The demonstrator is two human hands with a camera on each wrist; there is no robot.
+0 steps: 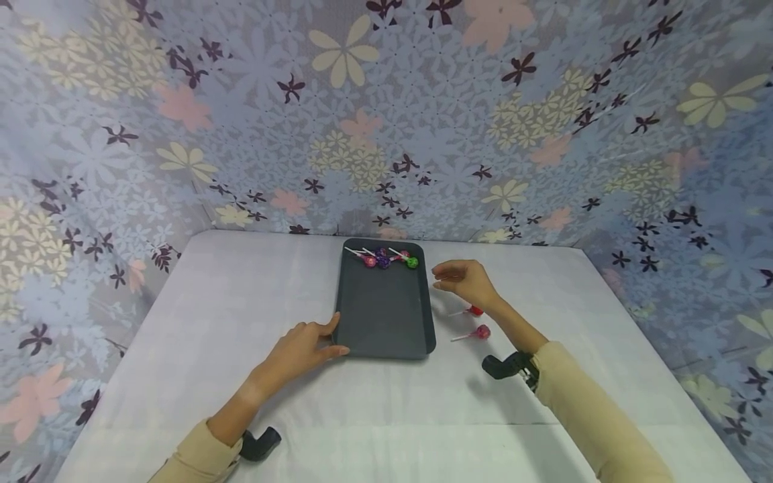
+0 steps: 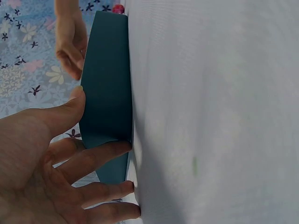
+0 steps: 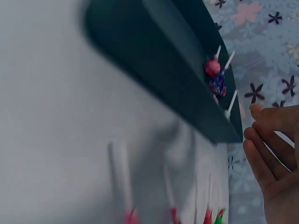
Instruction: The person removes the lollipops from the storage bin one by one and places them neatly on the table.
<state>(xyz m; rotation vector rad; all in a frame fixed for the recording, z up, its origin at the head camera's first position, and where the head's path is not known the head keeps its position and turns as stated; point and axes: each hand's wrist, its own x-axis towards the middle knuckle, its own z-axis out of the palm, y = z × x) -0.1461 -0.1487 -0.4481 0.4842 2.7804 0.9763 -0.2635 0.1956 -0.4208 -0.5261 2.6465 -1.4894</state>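
Observation:
A dark grey tray (image 1: 384, 308) lies on the white-covered table. My left hand (image 1: 300, 352) touches its near left corner, thumb at the rim and fairly straight fingers along the outer wall. Several wrapped lollipops, among them a green lollipop (image 1: 413, 262) and a purple lollipop (image 1: 383, 262), lie along the tray's far end. My right hand (image 1: 465, 280) hovers just right of the tray, fingers loosely bent, nothing between thumb and fingertips. Below it on the cloth lie a red lollipop (image 1: 476, 310) and a pink lollipop (image 1: 483, 332). The right wrist view also shows a green-wrapped lollipop (image 3: 219, 216) there.
White cloth (image 1: 260, 288) covers the table on both sides of the tray. Floral fabric (image 1: 423, 134) rises behind the table and at its sides. A black strap-on device (image 1: 510, 364) sits at my right wrist, another black device (image 1: 261, 444) at my left.

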